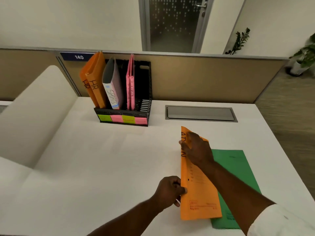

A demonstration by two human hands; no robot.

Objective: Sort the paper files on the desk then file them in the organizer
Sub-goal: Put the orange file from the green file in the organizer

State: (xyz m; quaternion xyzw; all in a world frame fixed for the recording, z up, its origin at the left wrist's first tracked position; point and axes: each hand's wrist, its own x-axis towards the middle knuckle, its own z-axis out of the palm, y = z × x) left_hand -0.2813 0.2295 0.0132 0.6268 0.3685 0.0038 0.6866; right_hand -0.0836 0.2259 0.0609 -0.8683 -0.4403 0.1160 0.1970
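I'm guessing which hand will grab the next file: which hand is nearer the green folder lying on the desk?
Right. The right hand holds the orange file's upper edge just beside the green folder; the left hand grips the file's far side, farther away.

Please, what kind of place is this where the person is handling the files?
Most likely an office cubicle. A white desk backs onto a low partition with a number plate "140", a black file organizer holds labelled folders, and a frosted glass door stands behind.
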